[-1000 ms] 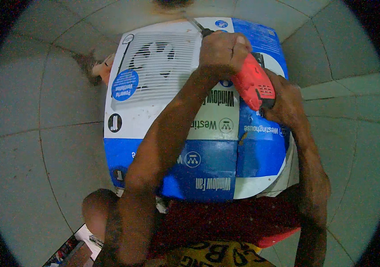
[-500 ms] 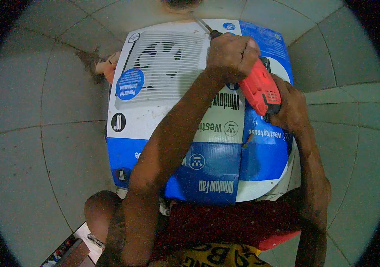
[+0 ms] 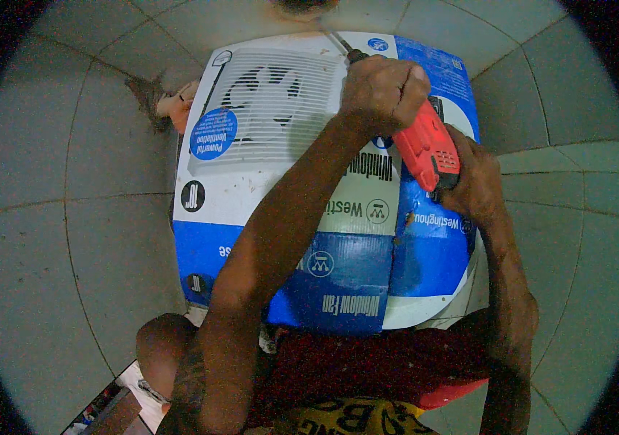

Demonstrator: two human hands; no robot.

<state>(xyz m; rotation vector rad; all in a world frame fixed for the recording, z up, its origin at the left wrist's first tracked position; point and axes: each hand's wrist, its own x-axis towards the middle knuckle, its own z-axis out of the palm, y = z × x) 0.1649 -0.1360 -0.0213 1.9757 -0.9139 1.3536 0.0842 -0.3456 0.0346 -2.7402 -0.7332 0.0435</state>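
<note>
Both my hands hold a red-and-black power drill (image 3: 428, 154) that slants away over the cardboard. My left hand (image 3: 384, 90) is wrapped over its front end. My right hand (image 3: 475, 177) grips the rear, and most of the handle is hidden behind the body and fingers. A long thin drill bit (image 3: 339, 40) points up and left, its tip close to the tiled wall (image 3: 375, 16), just beside a dark round hole (image 3: 304, 6). I cannot tell whether the tip touches the wall. Below lies an opened-out blue-and-white carton (image 3: 353, 254) printed with a fan picture.
The carton covers something with a rounded white edge (image 3: 425, 313). An orange-pink object (image 3: 177, 107) and a brown stain (image 3: 146, 101) are by its left side. Grey tiled walls close in on both sides. My knee (image 3: 164, 348) is at lower left, beside a box-like thing (image 3: 103, 409).
The drill and both hands have shifted very slightly to the right. My grip on the drill is the same, and the carton lies nearly as before.
</note>
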